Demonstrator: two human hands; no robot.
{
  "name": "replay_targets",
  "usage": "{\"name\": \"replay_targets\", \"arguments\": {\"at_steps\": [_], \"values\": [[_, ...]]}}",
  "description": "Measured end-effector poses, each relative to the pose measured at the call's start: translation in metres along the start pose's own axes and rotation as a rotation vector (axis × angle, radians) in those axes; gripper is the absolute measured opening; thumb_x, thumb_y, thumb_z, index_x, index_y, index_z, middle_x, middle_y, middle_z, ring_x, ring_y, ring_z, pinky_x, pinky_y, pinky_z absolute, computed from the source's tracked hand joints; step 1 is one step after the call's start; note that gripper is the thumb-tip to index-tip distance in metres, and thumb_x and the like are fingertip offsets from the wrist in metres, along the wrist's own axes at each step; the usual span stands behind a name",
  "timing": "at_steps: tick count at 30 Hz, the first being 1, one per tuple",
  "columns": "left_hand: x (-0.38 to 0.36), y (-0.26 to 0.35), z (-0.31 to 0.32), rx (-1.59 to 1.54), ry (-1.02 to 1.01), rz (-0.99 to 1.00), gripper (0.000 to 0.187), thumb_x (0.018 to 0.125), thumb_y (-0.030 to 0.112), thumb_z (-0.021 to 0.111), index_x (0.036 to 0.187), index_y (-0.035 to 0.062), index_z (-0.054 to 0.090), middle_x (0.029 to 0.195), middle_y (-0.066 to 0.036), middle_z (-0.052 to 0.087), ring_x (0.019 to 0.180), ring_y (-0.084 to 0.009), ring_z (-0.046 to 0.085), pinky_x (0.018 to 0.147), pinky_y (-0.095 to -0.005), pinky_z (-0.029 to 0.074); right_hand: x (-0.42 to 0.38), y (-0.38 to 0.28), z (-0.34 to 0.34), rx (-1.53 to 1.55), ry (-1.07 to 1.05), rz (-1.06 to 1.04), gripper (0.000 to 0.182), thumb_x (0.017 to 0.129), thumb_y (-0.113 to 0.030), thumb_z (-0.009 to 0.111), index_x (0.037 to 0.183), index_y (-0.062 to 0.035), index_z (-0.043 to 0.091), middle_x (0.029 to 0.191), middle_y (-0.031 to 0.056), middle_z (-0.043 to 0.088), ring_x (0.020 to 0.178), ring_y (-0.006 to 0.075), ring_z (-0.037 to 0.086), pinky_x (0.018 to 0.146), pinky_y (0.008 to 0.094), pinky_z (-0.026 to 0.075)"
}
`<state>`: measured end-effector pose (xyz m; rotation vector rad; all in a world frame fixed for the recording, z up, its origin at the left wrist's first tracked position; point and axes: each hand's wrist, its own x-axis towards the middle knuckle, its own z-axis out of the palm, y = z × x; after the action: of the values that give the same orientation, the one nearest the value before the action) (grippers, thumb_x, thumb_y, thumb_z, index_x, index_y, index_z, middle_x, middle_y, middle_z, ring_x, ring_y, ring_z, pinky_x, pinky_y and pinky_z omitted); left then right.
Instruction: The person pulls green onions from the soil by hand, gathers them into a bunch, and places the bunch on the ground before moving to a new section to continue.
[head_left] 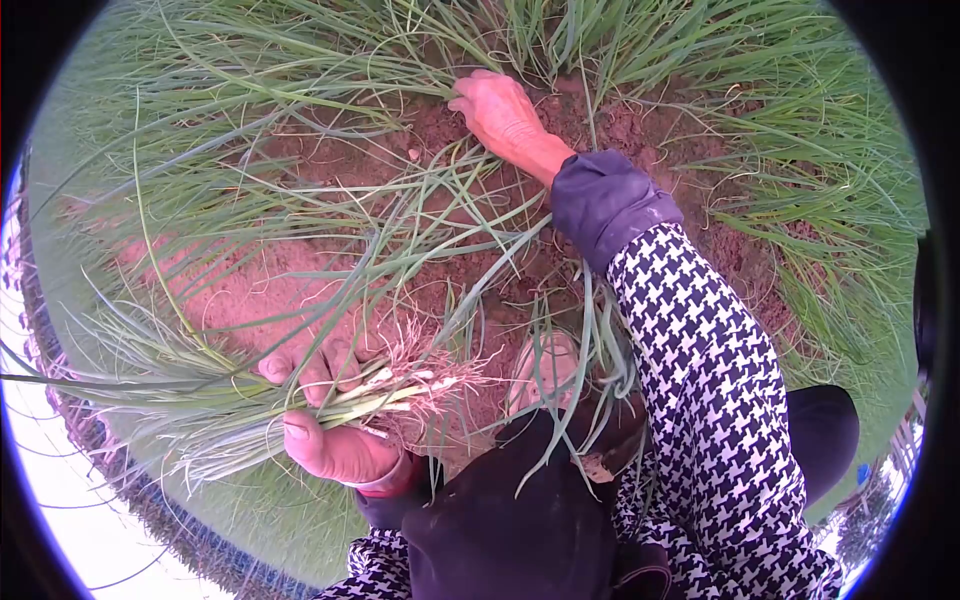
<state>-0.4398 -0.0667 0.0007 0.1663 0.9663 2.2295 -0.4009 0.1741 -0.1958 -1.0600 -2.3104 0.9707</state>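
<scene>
A bunch of green onions (385,393) with white stems and stringy roots lies in my left hand (335,440). My thumb is on the near side and my fingers curl over the far side; the roots point right and the leaves trail left. Farther out, my right hand (500,112) is closed low among the growing green onions (400,75), at the edge of the bare soil. Leaves meet its curled fingertips, which are partly hidden. Loose green onion leaves (410,215) lie across the soil between my hands.
Reddish-brown soil (250,285) lies between dense green onion rows at the far side and right. A shoe (545,370) rests on the soil close to my dark-clad knee (510,520). More long leaves (600,340) hang beside my right sleeve (690,340).
</scene>
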Motion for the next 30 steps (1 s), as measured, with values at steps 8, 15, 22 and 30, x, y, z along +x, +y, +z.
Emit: {"name": "replay_targets", "arguments": {"at_steps": [8, 15, 22, 30], "values": [[-0.002, 0.004, -0.016, 0.155, -0.004, -0.038, 0.045, 0.082, 0.023, 0.059, 0.119, 0.008, 0.038, 0.107, -0.011, 0.052, 0.095, -0.0254, 0.052, 0.087, -0.047, 0.045, -0.039, -0.125, -0.077, 0.243, 0.102, -0.378, 0.021, 0.081, -0.02, 0.057, 0.075, -0.0012, 0.051, 0.07, 0.0146, 0.049, 0.072, 0.0314, 0.055, 0.061, 0.0387, 0.044], [-0.014, -0.008, -0.014, 0.352, 0.164, -0.049, 0.047, 0.085, 0.033, 0.05, 0.124, 0.0079, 0.04, 0.116, -0.008, 0.048, 0.107, -0.0207, 0.046, 0.097, -0.0392, 0.032, -0.1, -0.188, -0.111, 0.279, -0.146, -0.698, 0.017, 0.069, -0.018, 0.06, 0.073, -0.0033, 0.052, 0.068, 0.0056, 0.046, 0.064, 0.0205, 0.051, 0.05, 0.0308, 0.044], [-0.007, 0.019, -0.01, 0.095, -0.053, 0.193, 0.029, 0.078, 0.019, 0.063, 0.101, 0.0118, 0.047, 0.081, 0.003, 0.056, 0.08, -0.0166, 0.05, 0.08, -0.0363, 0.037, -0.04, -0.069, -0.106, 0.038, -0.017, 0.129, 0.024, 0.083, -0.018, 0.053, 0.084, 0.0053, 0.06, 0.065, 0.0195, 0.059, 0.064, 0.0318, 0.06, 0.063, 0.0382, 0.047], [-0.004, 0.011, -0.001, 0.117, -0.07, 0.206, 0.033, 0.077, 0.019, 0.063, 0.104, 0.0123, 0.045, 0.075, 0.006, 0.051, 0.068, -0.0107, 0.043, 0.068, -0.0293, 0.031, -0.021, 0.028, -0.057, -0.268, 0.156, 0.238, 0.03, 0.081, -0.023, 0.059, 0.082, 0.0071, 0.057, 0.072, 0.0259, 0.059, 0.073, 0.0386, 0.061, 0.071, 0.044, 0.048]]}}
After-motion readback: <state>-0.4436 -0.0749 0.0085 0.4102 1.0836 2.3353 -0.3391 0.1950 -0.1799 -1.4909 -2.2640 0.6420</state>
